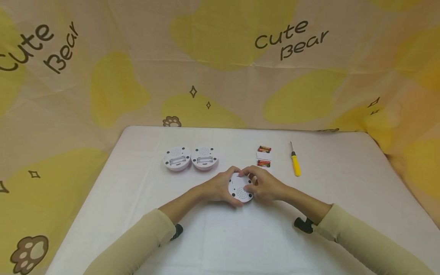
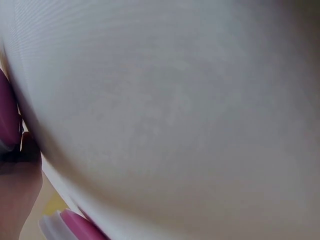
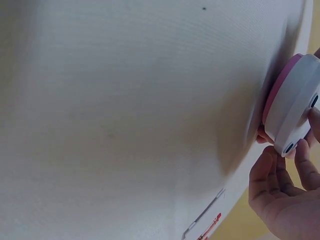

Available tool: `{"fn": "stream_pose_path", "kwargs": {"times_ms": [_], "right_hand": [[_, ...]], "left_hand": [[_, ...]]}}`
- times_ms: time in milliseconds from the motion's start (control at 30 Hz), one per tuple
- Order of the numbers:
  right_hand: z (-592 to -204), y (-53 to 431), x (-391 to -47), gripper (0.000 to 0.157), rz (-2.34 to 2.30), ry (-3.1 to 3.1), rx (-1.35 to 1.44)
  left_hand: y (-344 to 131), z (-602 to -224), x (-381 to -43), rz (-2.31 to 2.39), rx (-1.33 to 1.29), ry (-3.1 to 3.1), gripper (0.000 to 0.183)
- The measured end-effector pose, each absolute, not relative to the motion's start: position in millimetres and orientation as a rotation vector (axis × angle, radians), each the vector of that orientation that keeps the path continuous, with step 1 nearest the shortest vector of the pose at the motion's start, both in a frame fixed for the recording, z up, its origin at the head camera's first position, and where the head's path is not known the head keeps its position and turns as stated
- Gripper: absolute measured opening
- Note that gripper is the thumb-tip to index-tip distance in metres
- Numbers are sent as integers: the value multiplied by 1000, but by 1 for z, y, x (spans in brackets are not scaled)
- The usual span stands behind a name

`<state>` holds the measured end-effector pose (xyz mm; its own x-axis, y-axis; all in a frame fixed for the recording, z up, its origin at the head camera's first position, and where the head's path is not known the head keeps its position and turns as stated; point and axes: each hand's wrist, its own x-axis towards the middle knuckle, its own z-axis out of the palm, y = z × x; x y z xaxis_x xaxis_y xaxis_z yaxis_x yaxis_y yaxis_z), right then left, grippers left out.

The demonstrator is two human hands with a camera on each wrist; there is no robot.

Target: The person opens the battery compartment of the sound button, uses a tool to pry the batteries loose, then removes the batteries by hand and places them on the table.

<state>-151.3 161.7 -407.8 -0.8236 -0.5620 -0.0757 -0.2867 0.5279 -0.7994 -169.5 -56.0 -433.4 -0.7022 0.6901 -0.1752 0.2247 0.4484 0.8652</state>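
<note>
A round white device [image 1: 239,188] with a pink lower part, dark feet and a patch of small speaker holes faces up between both hands. My left hand [image 1: 220,187] grips its left edge, thumb near the front and fingers round the far side. My right hand [image 1: 266,184] holds the right side, thumb on the upper face and bent fingers at the far edge. In the right wrist view the right fingertips [image 3: 280,152] sit right at the rim of the device. In the left wrist view only a slice of the left hand [image 2: 20,185] shows.
Two similar devices [image 1: 177,158] [image 1: 204,157] lie beyond the left hand, battery bays exposed. Red and black batteries [image 1: 264,163] with a small white piece [image 1: 263,156] lie beyond the right hand. A yellow-handled screwdriver [image 1: 295,164] is farther right on the white table [image 1: 137,183]. A patterned curtain [image 1: 220,76] stands behind.
</note>
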Motion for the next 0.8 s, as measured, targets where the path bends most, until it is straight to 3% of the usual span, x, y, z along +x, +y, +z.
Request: {"fn": "stream_pose_path", "kwargs": {"times_ms": [800], "right_hand": [[-406,159,-150,36,-1145,2421,-661]], "left_hand": [[-55,-431,-171,1153,793,2188,91]]}}
